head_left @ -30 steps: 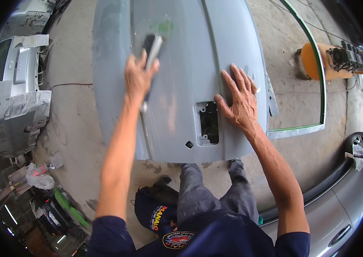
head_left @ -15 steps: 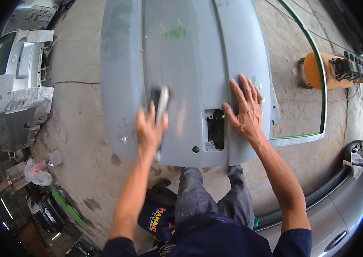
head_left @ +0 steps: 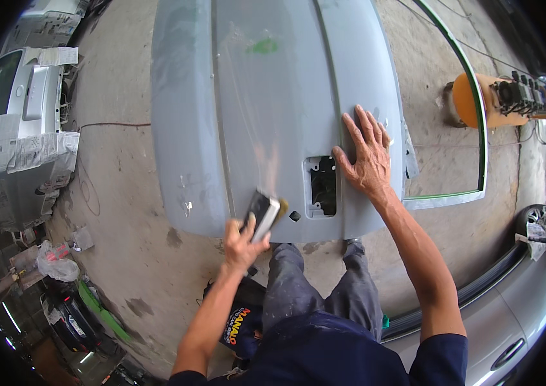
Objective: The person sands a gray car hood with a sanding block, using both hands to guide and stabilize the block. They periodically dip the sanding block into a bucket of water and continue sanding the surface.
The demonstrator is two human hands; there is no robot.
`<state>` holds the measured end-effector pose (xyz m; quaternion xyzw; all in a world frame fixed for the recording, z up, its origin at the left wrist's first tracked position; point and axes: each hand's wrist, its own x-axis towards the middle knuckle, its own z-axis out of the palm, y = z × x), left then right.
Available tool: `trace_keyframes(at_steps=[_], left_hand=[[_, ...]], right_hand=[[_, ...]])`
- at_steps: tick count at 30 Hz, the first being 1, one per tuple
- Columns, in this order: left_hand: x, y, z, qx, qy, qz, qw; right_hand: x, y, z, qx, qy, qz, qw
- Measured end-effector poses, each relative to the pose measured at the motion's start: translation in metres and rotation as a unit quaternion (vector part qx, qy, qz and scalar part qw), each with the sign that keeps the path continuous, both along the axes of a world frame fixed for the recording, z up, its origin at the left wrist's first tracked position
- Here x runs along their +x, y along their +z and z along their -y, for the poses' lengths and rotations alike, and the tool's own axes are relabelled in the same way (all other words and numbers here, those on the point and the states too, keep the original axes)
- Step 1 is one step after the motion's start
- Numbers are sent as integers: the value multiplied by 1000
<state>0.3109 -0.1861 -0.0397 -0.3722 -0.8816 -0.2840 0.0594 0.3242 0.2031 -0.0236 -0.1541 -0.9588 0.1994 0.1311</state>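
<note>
While a person in a navy shirt (head_left: 331, 354) and dusty grey trousers (head_left: 292, 286) stands at the near end of a grey car door (head_left: 273, 109), a silver car (head_left: 511, 299) sits at near right and a clear plastic bag (head_left: 57, 264) lies at near left. The left hand (head_left: 242, 246) is closed around a black-and-white sanding block (head_left: 264, 211), pinching it between thumb and fingers. This block is at the door's near edge, slightly left of its middle; its underside is hidden. Just right of it is a small diamond-shaped hole (head_left: 295, 216), then a rectangular opening (head_left: 323, 186). Beyond that, the right hand (head_left: 369, 159) rests palm down on the door's right side, fingers slightly spread and thumb apart. Further right, a green-edged window frame (head_left: 481, 148) extends over the concrete floor (head_left: 453, 251). Well beyond the block, the door shows a green patch (head_left: 263, 45). Far left stands a silver car body (head_left: 35, 93) partly covered in newspaper (head_left: 41, 151); far right lies an orange air compressor (head_left: 469, 100).
</note>
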Motion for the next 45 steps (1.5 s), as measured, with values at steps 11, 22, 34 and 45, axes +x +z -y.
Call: trace_keyframes(at_steps=[11,22,34,45], left_hand=[[-170,-2,-141,14,77,-42,996],[-226,-7,-178,10,18,-47,999],[15,12,-76,-42,-1,-13,999],[-214,8,-207,28,51,-57,997]], right_hand=[[3,-4,1,10,4,-3,1000],[6,-10,-2,-32,1,1,999],[3,-1,-4,-28,2,-8,1000],[6,-7,-3,-32,-6,-18,999]])
